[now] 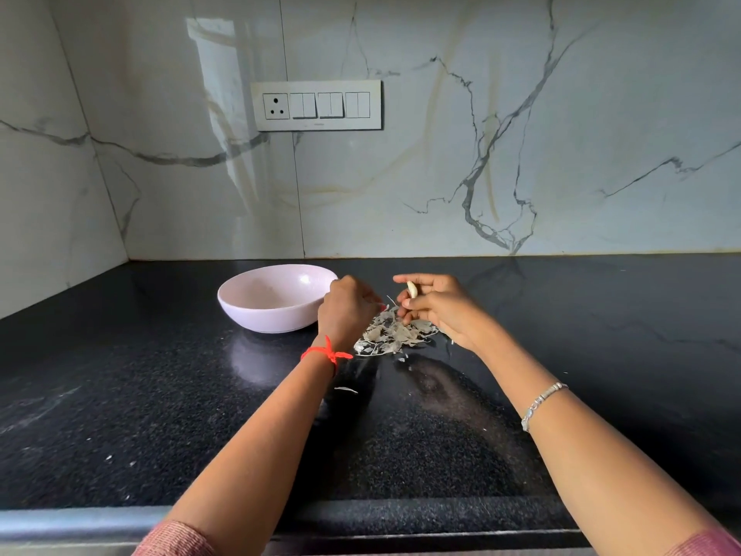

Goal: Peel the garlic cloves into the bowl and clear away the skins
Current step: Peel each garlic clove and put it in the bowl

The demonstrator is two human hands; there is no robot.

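Observation:
A pale pink bowl (276, 298) stands on the black counter, left of my hands; I cannot see what lies inside it. My right hand (437, 307) pinches a pale garlic clove (412, 290) between thumb and fingers, just above a heap of dry skins (391, 335). My left hand (348, 311) hovers between the bowl and the heap with its fingers curled, the fingertips close together near a thin strip of skin; whether it holds the strip is unclear.
A few stray skin bits (345, 390) lie nearer to me on the counter (120, 395). A marble wall with a switch panel (316, 105) rises behind. The counter's front edge (401, 515) runs below my forearms.

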